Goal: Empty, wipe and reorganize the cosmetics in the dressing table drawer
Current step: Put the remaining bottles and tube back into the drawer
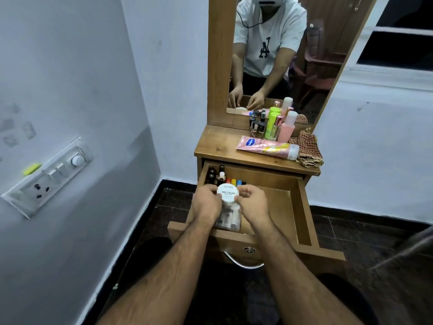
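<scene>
The wooden dressing table drawer (pixel 302 207) is pulled out. Over its left half I hold a round white jar (pixel 227 194) labelled nail polish remover wipes, with my left hand (pixel 207 202) gripping its left side and my right hand (pixel 251 202) pinching its right side. Under the jar sits a clear box (pixel 230 219) of small bottles. Several lipsticks and colourful small bottles (pixel 225 179) line the drawer's back left corner. The right part of the drawer shows bare wood.
On the table top (pixel 218 144) stand several bottles (pixel 274 125), a pink tube (pixel 267 146) lying flat and a checked cloth (pixel 308 148). A mirror (pixel 281 55) rises behind. A wall with a switchboard (pixel 51 177) is close on the left. The floor is dark.
</scene>
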Demonstrator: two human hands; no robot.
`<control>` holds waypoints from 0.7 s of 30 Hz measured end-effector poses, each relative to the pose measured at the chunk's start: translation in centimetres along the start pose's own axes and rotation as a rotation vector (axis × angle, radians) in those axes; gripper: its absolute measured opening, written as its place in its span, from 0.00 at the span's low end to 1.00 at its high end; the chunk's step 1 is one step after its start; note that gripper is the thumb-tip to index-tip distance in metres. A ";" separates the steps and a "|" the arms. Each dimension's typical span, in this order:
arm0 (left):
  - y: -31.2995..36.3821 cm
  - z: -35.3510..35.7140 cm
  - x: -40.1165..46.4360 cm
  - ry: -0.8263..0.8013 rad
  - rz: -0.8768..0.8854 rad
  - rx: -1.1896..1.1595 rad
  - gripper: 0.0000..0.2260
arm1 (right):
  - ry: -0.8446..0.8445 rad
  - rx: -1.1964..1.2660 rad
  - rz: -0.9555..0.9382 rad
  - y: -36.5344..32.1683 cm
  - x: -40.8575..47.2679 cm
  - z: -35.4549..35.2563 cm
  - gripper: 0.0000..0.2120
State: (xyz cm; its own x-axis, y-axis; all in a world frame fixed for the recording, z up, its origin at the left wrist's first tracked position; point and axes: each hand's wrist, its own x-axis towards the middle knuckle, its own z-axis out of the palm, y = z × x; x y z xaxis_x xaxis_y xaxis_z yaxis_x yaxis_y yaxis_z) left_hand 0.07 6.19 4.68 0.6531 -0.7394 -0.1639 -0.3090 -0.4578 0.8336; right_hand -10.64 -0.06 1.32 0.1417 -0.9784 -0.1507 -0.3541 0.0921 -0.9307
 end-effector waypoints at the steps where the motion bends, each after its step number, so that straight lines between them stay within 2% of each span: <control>1: 0.2 -0.1 -0.2 0.002 0.002 0.037 0.15 | -0.017 -0.021 0.005 0.0 0.0 0.1 0.15; 4: 0.3 -0.1 -0.6 -0.011 0.020 0.144 0.14 | -0.056 -0.077 0.028 0.2 0.1 0.4 0.18; 11: 0.2 0.1 -0.7 -0.041 0.026 0.389 0.12 | -0.134 -0.157 0.082 0.4 0.0 0.6 0.16; 16: 0.2 0.4 -0.9 -0.074 0.014 0.497 0.16 | -0.159 -0.149 0.083 0.0 -0.5 0.3 0.11; 21: 0.2 0.5 -1.0 -0.076 0.016 0.559 0.18 | -0.176 -0.148 0.092 -0.3 -0.9 0.2 0.14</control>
State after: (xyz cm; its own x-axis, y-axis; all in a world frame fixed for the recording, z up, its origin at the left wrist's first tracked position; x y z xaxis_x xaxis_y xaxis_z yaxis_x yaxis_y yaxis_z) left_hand -0.96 6.56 4.75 0.6000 -0.7723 -0.2086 -0.6512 -0.6230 0.4335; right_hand -10.45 0.82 1.62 0.2566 -0.9186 -0.3004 -0.5029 0.1385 -0.8531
